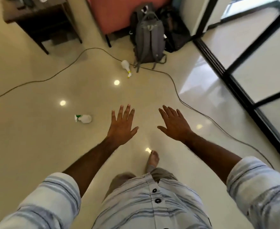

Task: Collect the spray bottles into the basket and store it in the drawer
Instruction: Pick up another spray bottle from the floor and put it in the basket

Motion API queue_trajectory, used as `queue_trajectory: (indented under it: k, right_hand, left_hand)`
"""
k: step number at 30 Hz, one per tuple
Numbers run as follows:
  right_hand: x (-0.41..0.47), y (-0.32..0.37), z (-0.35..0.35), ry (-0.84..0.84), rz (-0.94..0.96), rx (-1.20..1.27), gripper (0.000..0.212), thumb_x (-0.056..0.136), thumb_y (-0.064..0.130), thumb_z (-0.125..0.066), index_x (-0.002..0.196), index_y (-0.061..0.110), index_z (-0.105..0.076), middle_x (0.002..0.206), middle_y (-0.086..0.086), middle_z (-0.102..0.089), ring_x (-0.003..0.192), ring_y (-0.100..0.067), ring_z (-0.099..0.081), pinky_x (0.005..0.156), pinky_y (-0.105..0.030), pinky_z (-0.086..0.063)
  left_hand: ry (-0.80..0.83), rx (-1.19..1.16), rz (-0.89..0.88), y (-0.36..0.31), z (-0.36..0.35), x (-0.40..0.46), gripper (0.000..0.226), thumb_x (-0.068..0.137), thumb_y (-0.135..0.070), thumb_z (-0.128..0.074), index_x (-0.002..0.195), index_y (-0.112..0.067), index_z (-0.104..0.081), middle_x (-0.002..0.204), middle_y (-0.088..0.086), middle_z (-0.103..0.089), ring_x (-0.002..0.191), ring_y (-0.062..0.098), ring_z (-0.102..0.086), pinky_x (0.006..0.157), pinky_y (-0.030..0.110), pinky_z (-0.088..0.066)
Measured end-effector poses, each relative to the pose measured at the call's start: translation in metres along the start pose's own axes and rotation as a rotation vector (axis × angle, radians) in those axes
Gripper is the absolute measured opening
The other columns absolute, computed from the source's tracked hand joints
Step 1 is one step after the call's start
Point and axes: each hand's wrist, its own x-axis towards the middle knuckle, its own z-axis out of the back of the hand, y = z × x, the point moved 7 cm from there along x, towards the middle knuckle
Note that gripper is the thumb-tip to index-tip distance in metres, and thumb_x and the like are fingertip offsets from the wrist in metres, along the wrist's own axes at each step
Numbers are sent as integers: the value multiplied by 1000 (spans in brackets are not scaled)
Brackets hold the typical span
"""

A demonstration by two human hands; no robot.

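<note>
Head view showed left hand (121, 128) and right hand (174, 125) spread empty; best crouch first for the nearer spray bottle (83, 119) on the floor (37, 138)

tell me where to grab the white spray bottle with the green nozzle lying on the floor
Grip the white spray bottle with the green nozzle around its narrow neck, just right of the trigger head. It lies on its side, head pointing left, so come from above with the open left hand, which is nearer. The round body looks wider and more likely to roll.
</note>
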Motion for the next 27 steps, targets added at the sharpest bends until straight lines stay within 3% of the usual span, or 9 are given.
queue_trajectory:
  k: [9, 19, 23, 27]
  right_hand:
    - [209, -9, 57, 56, 203, -72, 79, 98, 56, -43, 158, 13, -15, 166, -14, -16, 152, -34, -22, 122, -55, -22]
    - [444, -11, 86, 140, 249, -122, 76, 99, 54, -44, 157, 12, -19, 165, -15, -21, 151, -33, -24, 121, -54, -27]
    - [555, -15, 63, 164, 247, -102, 74, 99, 52, -46, 156, 11, -23, 164, -15, -24, 150, -33, -27, 119, -53, -30]
    - [672, -30, -2, 203, 225, -60, 72, 97, 47, -53, 153, 9, -29, 161, -17, -31, 145, -35, -35, 117, -49, -35]
  left_hand:
    - [22, -199, 206, 88, 17, 127, 82, 99, -63, -28, 161, -16, -2, 170, 9, 5, 157, 35, 7, 121, 63, 0]
    - [66, -317, 238, 204, 18, 318, 80, 99, -61, -30, 160, -15, -5, 170, 11, 1, 157, 36, 3, 122, 65, -6]
    - [93, -342, 273, 246, -18, 399, 80, 99, -61, -30, 160, -15, -8, 170, 11, -3, 157, 36, -1, 122, 65, -8]
    - [142, -348, 267, 268, -96, 484, 80, 98, -62, -27, 160, -15, -8, 170, 12, -4, 157, 37, -2, 121, 66, -12]
